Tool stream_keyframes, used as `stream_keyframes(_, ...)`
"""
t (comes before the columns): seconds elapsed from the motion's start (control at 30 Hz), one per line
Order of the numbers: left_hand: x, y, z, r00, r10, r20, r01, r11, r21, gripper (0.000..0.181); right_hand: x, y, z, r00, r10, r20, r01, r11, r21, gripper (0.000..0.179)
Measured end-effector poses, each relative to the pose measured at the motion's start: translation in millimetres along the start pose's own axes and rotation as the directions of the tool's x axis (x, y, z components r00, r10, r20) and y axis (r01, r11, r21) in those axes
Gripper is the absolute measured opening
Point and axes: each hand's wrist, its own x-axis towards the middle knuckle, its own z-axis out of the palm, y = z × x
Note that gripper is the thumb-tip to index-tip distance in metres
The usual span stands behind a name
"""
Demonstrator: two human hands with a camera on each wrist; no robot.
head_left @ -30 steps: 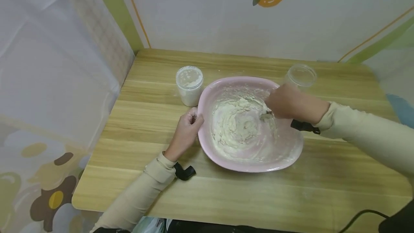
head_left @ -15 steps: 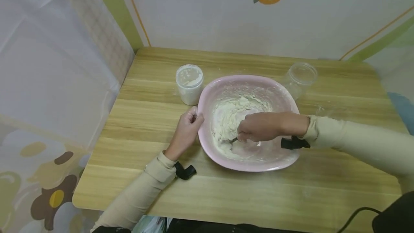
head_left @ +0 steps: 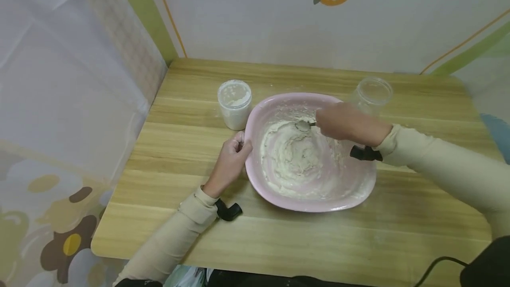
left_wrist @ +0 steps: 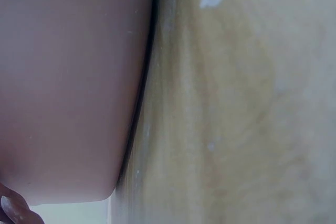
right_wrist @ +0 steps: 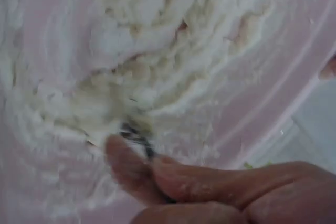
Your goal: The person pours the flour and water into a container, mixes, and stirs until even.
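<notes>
A pink basin stands on the table, with pale, wet flour dough spread in a ring over its bottom. My left hand grips the basin's left rim, thumb on top; its fingertips show at the lower left corner of the left wrist view. In my right hand, above the far right part of the basin, a metal spoon is pinched between thumb and fingers. The spoon's bowl is in the dough near the far wall. Motion blurs the spoon in the right wrist view.
A clear jar of white flour stands just left of the basin's far side. Behind the basin's right side is a clear plastic jar. The wooden table meets a patterned wall covering. A black cable lies at the near right.
My right hand has swept the spoon round the basin, from the right side to the near left, then to the far side. My left hand keeps its grip on the rim.
</notes>
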Motion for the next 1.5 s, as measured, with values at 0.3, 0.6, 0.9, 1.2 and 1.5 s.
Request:
stream_keyframes(0.3,0.6,-0.5,0.0,1.0,-0.01,0.002,0.01,1.0,-0.006,0.018,-25.5,21.2,-22.5,0.954,0.187,0.233,-0.216,0.971,0.105,0.018)
stream_keyframes(0.6,2.6,-2.7,-2.7,0.998,-0.019,0.067,0.018,1.0,0.01,0.015,-15.6,23.0,-8.7,0.963,0.163,0.213,-0.19,0.975,0.115,0.017)
stream_keyframes(0.9,3.5,-2.3,-6.9,0.99,-0.047,0.136,0.047,0.999,0.003,0.026,10.0,31.0,3.8,0.983,-0.013,0.181,-0.078,0.869,0.489,0.038)
stream_keyframes(1.2,3.4,-4.4,-5.3,0.989,-0.055,0.135,0.056,0.998,-0.003,0.029,33.5,-7.3,21.2,0.968,-0.215,0.128,0.134,0.876,0.463,0.03)
stream_keyframes(1.5,4.3,-6.2,-7.4,0.995,-0.013,0.101,0.011,1.0,0.014,0.025,-7.5,-31.7,15.4,0.923,-0.352,0.155,0.32,0.927,0.197,0.016)
